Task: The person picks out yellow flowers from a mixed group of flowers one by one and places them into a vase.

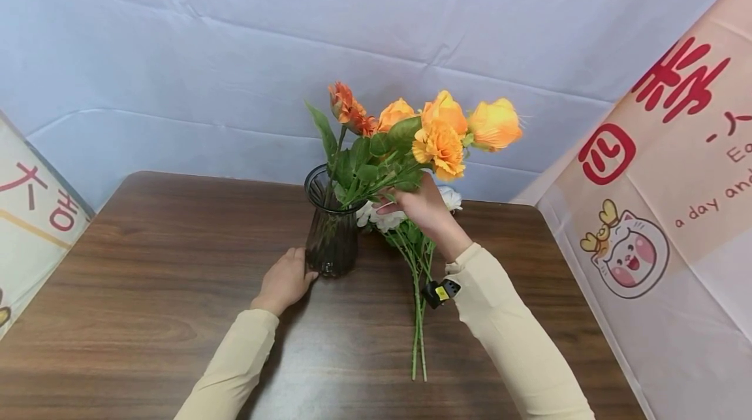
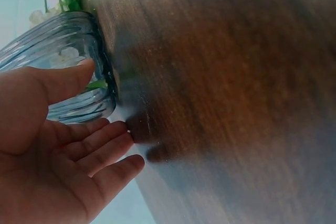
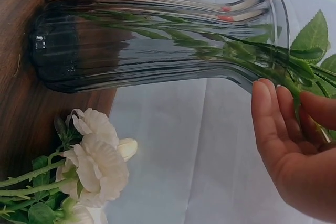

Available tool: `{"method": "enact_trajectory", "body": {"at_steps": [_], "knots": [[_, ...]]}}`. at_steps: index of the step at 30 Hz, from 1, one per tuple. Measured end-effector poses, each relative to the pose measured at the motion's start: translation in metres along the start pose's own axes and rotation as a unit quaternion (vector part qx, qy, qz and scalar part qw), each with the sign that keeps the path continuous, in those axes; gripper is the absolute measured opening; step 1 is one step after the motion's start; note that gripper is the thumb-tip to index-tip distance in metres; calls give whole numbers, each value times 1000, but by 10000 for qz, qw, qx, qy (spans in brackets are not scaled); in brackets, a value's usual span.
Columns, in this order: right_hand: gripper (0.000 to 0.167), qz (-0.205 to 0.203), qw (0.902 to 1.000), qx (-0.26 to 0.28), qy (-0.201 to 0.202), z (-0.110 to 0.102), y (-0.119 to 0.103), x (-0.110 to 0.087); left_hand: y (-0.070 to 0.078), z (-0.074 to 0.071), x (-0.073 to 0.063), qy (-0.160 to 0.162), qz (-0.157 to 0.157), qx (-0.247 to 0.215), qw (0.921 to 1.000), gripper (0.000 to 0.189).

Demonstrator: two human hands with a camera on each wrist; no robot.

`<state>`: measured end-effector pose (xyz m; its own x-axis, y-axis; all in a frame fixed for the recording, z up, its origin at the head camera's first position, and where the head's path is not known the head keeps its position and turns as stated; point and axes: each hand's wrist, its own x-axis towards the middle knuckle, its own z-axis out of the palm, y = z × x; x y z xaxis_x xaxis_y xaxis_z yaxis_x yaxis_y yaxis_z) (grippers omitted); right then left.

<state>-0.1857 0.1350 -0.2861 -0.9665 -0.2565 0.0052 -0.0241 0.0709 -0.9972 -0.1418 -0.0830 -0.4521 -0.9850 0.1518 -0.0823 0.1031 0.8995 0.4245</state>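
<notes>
A dark, see-through ribbed glass vase (image 1: 331, 240) stands upright on the table, with green stems and leaves (image 3: 173, 38) inside it. Orange flowers (image 1: 443, 129) lean out over its mouth to the right, and a redder orange flower (image 1: 350, 108) rises at the left. At the rim, my right hand (image 1: 420, 208) pinches a green stem (image 3: 298, 103) between thumb and fingers. My left hand (image 1: 286, 281) rests low beside the vase's base, its fingers (image 2: 107, 153) fairly straight and its thumb overlapping the glass in the left wrist view.
White flowers (image 3: 100, 166) with long green stems (image 1: 418, 315) lie on the brown wooden table (image 1: 194, 289), right of the vase, partly under my right arm. A pale cloth wall (image 1: 235, 67) stands behind, and a printed banner (image 1: 664, 211) slopes along the right.
</notes>
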Motion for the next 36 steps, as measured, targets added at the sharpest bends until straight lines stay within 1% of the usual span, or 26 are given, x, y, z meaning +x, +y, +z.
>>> {"method": "enact_trajectory", "body": {"at_steps": [3,5,9,12,14,16,18,21,23,30,34,36], "knots": [[37,125,9998,-135,-65,2,-1,1,0,0,1,-3,8,24,10000,56],[42,385,9989,-284,-17,3,-3,1,0,-1,1,10,18,37,10000,56],[64,923,9939,-588,113,4,-6,1,0,0,2,31,29,61,10000,56],[71,1074,9915,-730,102,4,-7,2,-1,0,2,17,22,62,10000,55],[69,1070,9914,-753,39,5,-6,3,-1,0,2,9,14,49,10000,55],[62,1032,9917,-766,-24,5,-5,3,-1,0,2,12,11,40,10000,55],[51,982,9921,-775,-97,6,-4,4,-1,0,2,13,13,35,10000,55],[29,865,9926,-830,-201,6,-2,4,0,0,3,16,17,36,10000,55],[21,809,9928,-846,-248,6,-1,4,0,-1,2,16,19,42,10000,55],[21,954,9908,-949,-174,7,-2,2,1,-1,1,41,100,188,9998,58],[23,1003,9893,-1053,-159,9,0,1,1,0,0,56,99,210,9997,58],[28,1017,9890,-1063,-147,9,0,0,1,0,-1,54,93,208,9997,58]]}}
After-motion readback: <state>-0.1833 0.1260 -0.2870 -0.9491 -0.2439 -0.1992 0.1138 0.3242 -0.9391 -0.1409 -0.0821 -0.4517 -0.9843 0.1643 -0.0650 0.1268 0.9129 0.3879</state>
